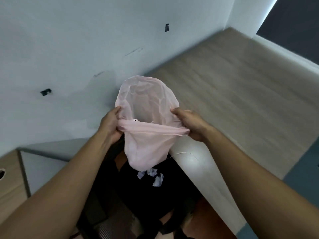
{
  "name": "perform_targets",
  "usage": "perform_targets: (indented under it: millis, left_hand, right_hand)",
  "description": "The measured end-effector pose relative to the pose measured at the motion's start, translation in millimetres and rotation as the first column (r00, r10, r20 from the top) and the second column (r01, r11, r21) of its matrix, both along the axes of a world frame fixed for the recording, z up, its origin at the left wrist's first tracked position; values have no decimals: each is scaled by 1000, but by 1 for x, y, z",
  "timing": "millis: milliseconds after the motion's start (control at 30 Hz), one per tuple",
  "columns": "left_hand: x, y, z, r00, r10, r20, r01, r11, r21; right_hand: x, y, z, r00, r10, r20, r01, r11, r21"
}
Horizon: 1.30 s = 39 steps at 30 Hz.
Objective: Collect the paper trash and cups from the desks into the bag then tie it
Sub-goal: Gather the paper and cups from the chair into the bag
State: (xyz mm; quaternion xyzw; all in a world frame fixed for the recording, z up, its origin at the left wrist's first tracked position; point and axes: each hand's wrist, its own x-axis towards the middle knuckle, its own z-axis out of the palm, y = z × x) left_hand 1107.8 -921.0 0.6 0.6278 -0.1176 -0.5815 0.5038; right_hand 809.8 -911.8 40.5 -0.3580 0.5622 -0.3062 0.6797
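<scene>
While fingers of both hands pinch the pink bag (146,107), pale wall (69,49), wood-grain desk (241,83) beyond.

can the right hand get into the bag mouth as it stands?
Probably not without letting go. The right hand is gripping one side of the pink bag; the left hand holds the other. The mouth itself is stretched open and unobstructed.
</scene>
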Motion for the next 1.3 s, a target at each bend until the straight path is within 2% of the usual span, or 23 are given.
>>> perform_targets:
  millis: [167, 300, 500, 633, 733, 933, 1167, 1300]
  left_hand:
    - [54, 23, -14, 999, 30, 35, -32, 999, 44]
    - [89, 39, -51, 997, 19, 74, -25, 996, 82]
    - [123, 38, -125, 993, -94, 75, 87, 991, 99]
    - [116, 24, -144, 984, -156, 81, 150, 986, 77]
    - [108, 8, -153, 955, -208, 213, 195, 978, 79]
    - [109, 1, -190, 906, -267, 327, 255, 964, 81]
    - [144, 9, -226, 961, -133, 244, 113, 989, 94]
    - [162, 6, -236, 982, -82, 169, 67, 993, 94]
  right_hand:
    - [60, 14, -24, 999, 39, -4, -38, 998, 52]
    - [94, 25, -49, 999, 0, -51, 4, 997, 81]
    - [114, 40, -110, 990, 5, -143, 20, 984, 175]
    - [114, 45, -151, 983, -36, -178, 75, 973, 220]
    - [112, 48, -176, 982, -84, -169, 122, 966, 230]
    - [113, 59, -211, 992, -99, -82, 121, 941, 317]
    - [116, 68, -237, 999, 30, -41, -16, 953, 303]
    - [109, 78, -273, 991, 4, -135, 40, 944, 326]
